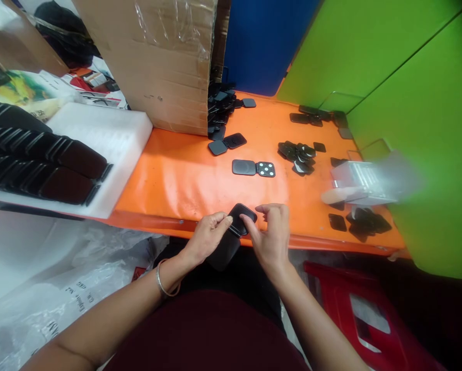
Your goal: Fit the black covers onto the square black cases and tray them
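Observation:
At the near edge of the orange table [184, 175], both hands meet on a black folding case [241, 219]. My left hand [205, 237] pinches its left side with fingers curled, and a bangle circles that wrist. My right hand [271, 234] grips the case's right side with thumb and fingers. The lower flap of the case hangs below the table edge. Farther out on the table lies an opened case [253, 168] showing a flap with white dots.
A white foam tray [111, 134] at left carries rows of black cases [41, 159]. A cardboard box [157, 56] stands behind it. Loose black pieces [298, 152] lie in piles around the table. A blurred clear container [364, 183] sits at right by green panels [428, 129]. A red stool [355, 309] stands below.

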A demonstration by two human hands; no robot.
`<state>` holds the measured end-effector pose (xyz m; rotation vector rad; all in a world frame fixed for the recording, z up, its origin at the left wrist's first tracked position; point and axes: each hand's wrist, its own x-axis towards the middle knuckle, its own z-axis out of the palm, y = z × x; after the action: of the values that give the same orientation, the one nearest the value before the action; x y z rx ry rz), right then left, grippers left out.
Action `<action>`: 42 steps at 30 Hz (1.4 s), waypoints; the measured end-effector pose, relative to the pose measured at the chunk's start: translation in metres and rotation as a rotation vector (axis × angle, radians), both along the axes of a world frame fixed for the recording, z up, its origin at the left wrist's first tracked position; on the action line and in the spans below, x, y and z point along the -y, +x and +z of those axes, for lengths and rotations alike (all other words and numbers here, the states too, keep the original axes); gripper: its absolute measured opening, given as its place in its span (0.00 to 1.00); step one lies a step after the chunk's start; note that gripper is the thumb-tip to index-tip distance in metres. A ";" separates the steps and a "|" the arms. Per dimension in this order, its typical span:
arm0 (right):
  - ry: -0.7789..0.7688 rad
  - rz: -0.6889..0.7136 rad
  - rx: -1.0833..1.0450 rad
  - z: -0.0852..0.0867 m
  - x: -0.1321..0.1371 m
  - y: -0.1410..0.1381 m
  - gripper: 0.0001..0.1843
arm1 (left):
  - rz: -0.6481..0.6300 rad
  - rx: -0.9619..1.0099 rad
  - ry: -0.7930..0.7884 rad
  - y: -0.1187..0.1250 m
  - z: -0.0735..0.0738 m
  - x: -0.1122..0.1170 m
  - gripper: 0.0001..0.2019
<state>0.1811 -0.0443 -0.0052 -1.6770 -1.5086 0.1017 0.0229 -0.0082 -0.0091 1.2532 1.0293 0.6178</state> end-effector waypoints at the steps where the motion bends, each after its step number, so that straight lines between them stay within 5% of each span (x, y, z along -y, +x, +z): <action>1: -0.032 -0.022 -0.054 0.000 0.001 0.000 0.13 | -0.003 0.012 -0.019 0.000 0.000 0.000 0.18; 4: -0.216 0.006 -0.416 0.001 0.003 0.000 0.21 | 0.009 0.063 -0.086 0.000 0.003 -0.002 0.19; 7: -0.414 0.155 -0.836 0.001 0.004 -0.003 0.18 | -0.002 0.164 -0.151 -0.001 0.006 -0.003 0.18; 11: -0.473 0.182 -1.098 -0.004 0.003 -0.007 0.17 | -0.159 0.349 -0.221 -0.004 0.009 0.000 0.18; 18: -0.522 0.114 -1.169 -0.003 -0.007 -0.012 0.20 | -0.121 0.377 -0.425 0.003 0.011 0.007 0.26; 24: -0.468 0.107 -1.132 -0.003 -0.009 -0.013 0.18 | -0.087 0.390 -0.405 0.006 0.010 0.011 0.24; 27: -0.501 0.098 -1.059 -0.012 -0.004 -0.007 0.20 | -0.160 0.321 -0.393 -0.002 0.007 -0.005 0.24; 31: -0.513 0.105 -0.511 -0.023 -0.003 0.014 0.25 | -0.391 -0.045 -0.095 -0.021 -0.001 -0.055 0.14; 35: -0.190 0.124 -0.019 -0.029 -0.015 0.029 0.12 | -0.414 -0.470 0.338 -0.031 -0.006 -0.093 0.10; 38: -0.070 0.250 0.054 -0.037 -0.030 0.026 0.08 | -0.230 -0.614 0.698 -0.028 -0.009 -0.090 0.13; 42: -0.083 0.331 0.081 -0.049 -0.048 0.020 0.11 | -0.196 -0.532 0.825 -0.022 -0.022 -0.068 0.18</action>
<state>0.2009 0.0038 -0.0543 -1.4960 -1.8559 0.2791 0.0004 0.0602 -0.0310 2.3048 1.0914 0.5852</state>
